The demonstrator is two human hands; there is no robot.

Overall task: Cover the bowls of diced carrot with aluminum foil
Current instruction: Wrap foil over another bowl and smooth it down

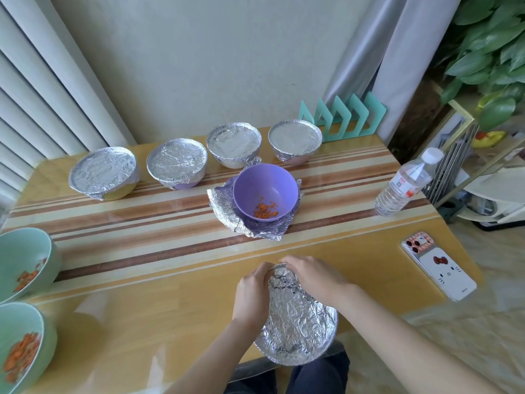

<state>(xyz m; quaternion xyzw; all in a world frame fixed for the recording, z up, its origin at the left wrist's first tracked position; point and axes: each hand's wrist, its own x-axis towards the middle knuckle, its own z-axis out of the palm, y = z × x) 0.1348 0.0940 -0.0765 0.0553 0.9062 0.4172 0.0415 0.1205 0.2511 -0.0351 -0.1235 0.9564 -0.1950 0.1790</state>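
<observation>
A crumpled round sheet of aluminum foil (298, 319) lies at the table's near edge, shaped like a bowl cover. My left hand (251, 294) pinches its far left rim and my right hand (314, 274) grips its far rim. Whether a bowl sits under it is hidden. An uncovered purple bowl (265, 191) with a little diced carrot stands mid-table on another loose foil sheet (224, 209). Several foil-covered bowls line the back, from the leftmost (103, 173) to the rightmost (295, 140). Two green bowls of carrot, the upper (24, 258) and the lower (21, 348), stand uncovered at the left edge.
A water bottle (406, 183) stands at the right, with a phone (439, 265) lying nearer along the right edge. A teal file rack (343, 118) stands at the back by the wall. The striped table (142, 231) ends just below the foil I hold.
</observation>
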